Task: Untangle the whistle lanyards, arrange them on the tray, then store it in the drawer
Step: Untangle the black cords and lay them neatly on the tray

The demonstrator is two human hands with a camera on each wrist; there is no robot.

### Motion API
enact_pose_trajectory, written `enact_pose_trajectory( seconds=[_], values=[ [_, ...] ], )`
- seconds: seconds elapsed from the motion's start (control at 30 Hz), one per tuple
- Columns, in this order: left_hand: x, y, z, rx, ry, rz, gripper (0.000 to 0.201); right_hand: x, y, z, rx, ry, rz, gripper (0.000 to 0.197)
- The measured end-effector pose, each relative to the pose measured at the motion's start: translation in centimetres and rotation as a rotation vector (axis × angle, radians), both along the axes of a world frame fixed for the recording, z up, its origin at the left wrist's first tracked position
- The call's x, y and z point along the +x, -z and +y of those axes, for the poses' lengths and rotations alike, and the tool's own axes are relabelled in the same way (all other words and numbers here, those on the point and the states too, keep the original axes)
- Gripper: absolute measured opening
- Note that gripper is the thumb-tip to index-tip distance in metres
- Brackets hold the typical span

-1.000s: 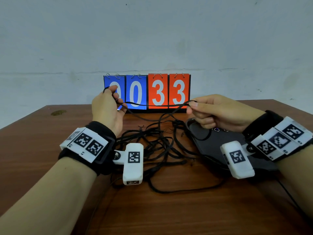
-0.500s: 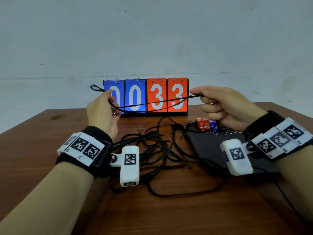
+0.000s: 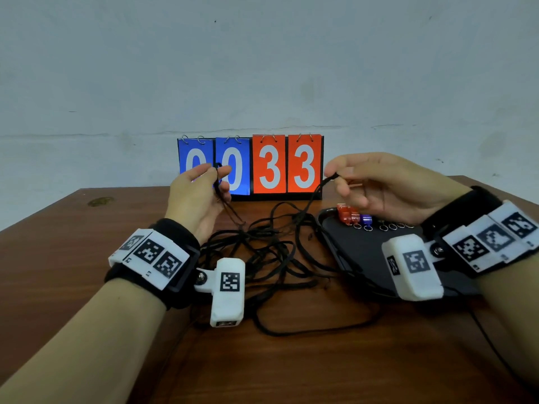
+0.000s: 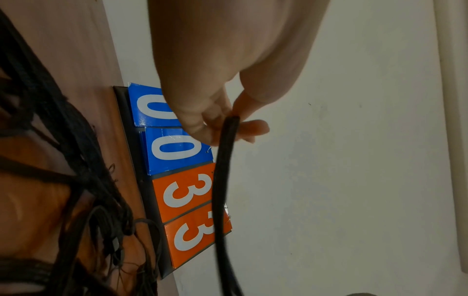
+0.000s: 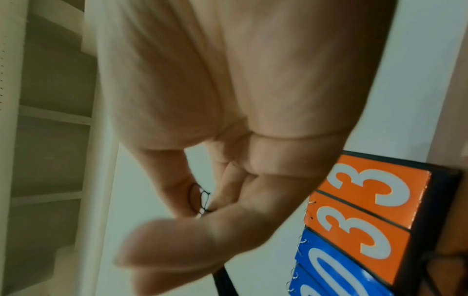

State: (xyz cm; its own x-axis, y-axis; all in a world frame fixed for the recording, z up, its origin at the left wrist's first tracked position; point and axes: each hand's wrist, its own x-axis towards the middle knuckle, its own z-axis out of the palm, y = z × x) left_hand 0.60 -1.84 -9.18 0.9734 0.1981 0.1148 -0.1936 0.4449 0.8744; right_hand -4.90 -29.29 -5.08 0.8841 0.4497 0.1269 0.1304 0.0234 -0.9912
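Observation:
A tangle of black lanyards (image 3: 262,252) lies on the wooden table between my forearms. My left hand (image 3: 217,170) is raised in front of the scoreboard and pinches one black strand (image 4: 222,170), which hangs down into the pile. My right hand (image 3: 335,174) is raised above the black tray (image 3: 364,258) and pinches another lanyard end (image 5: 200,200) between thumb and fingers; its cord drops slack to the tangle. Red whistles (image 3: 347,214), a blue whistle (image 3: 366,220) and several key rings (image 3: 390,227) sit at the tray's far edge.
A flip scoreboard (image 3: 250,164) reading 0033 stands at the back of the table against a pale wall. One loose cord loop (image 3: 306,330) trails toward the table's front. The table's left edge (image 3: 43,211) runs past my left arm.
The strand stretched taut between my two hands has gone slack; each hand now holds a cord that hangs down to the pile. Both hands stay raised at about the same height.

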Motion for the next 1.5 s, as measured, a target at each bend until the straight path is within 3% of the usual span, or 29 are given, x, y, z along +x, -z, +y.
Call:
enact_pose_trajectory(
  seconds=[0.1,0.37,0.53,0.73,1.1,1.27,1.5],
  values=[
    [-0.4,-0.4,-0.5,-0.004,0.148,-0.011,0.014,0.2,0.1,-0.5,0.012,0.027,-0.015,0.021],
    [-2.3,-0.5,-2.1,0.250,0.543,-0.105,0.023,0.7,1.2,0.5,-0.173,0.082,-0.086,0.026],
    [-2.9,-0.1,-2.8,0.359,0.660,-0.152,0.023,0.5,1.6,1.2,-0.294,0.035,-0.072,0.023],
    [-3.0,0.1,-3.1,0.402,0.697,-0.180,0.018,0.3,1.5,1.3,-0.244,-0.032,-0.040,0.045],
    [-2.9,0.5,-3.2,0.501,0.701,-0.168,0.013,1.2,1.8,0.7,-0.041,-0.004,-0.036,0.042],
    [-2.7,0.5,-3.2,0.543,0.685,-0.166,0.012,1.4,1.6,0.6,-0.005,-0.009,-0.036,0.056],
    [-2.4,0.6,-3.0,0.546,0.634,-0.150,0.011,1.3,2.0,0.3,-0.126,-0.110,-0.051,0.038]
  ],
)
